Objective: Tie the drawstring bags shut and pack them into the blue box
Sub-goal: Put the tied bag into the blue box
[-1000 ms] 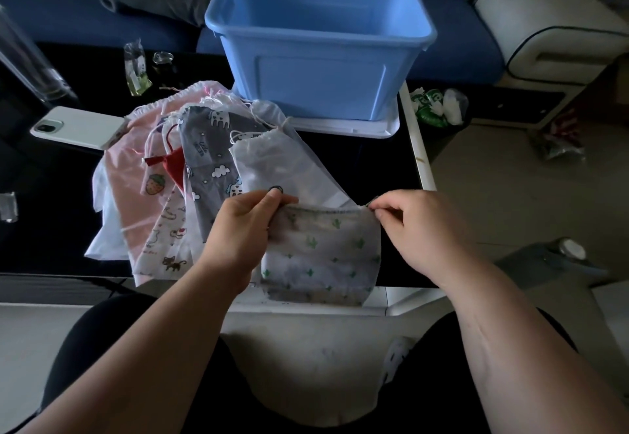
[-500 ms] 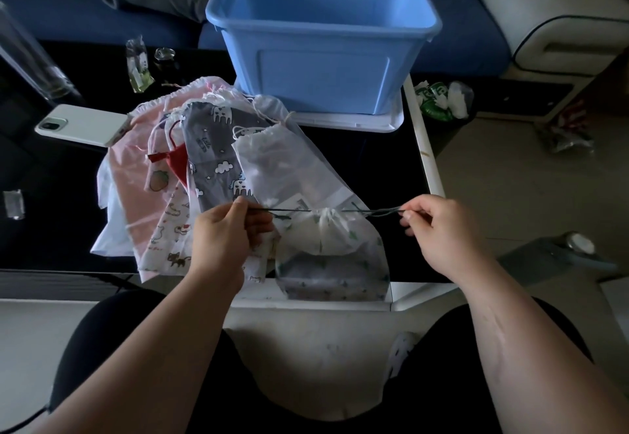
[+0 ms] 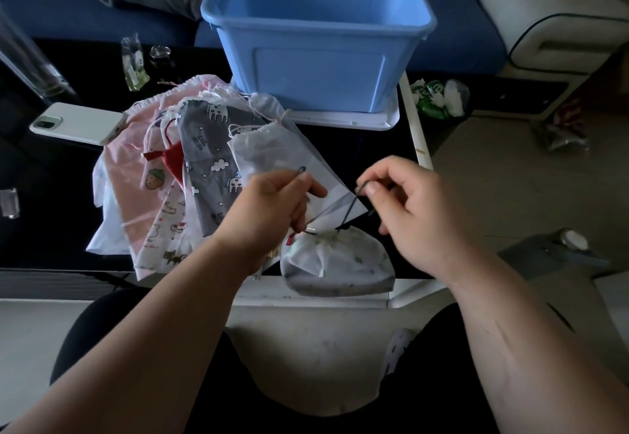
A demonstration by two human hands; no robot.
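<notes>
Bag in hand: small white fabric drawstring bag w/ green cactus print (image 3: 337,267), at near edge of the black glossy worktop (image 3: 360,158); mouth gathered shut into a pucker, dark cords (image 3: 349,210) rising from it.
Left hand (image 3: 269,209): fingers pressed together, pinching one dark cord end; small loop of cord shows above the knuckles.
Right hand (image 3: 408,209): thumb + forefinger pinching the other cord end, remaining fingers loosely curled.
Cords: both slant up from the pucker to the hands, just apart; no knot visible yet.
Step (judged): mouth cinched, tie-off about to start; cords need crossing + knotting.
Blue box: light-blue rectangular plastic tub (image 3: 316,42), far side of worktop, resting on a white lid/tray (image 3: 340,120); the part of its interior in view looks empty.
Pile left: approx. five or more untied bags fanned out left of the hands, incl. grey cloud-and-unicorn print bag (image 3: 211,158), pink bag (image 3: 129,168), plain white translucent bag (image 3: 272,151); exact count can't tell, they overlap.
Progress (judged): early; no bag packed as far as seen, first one partway closed, rest of pile untouched.
Other: white-cased phone (image 3: 78,124) at left, clear of the work.
</notes>
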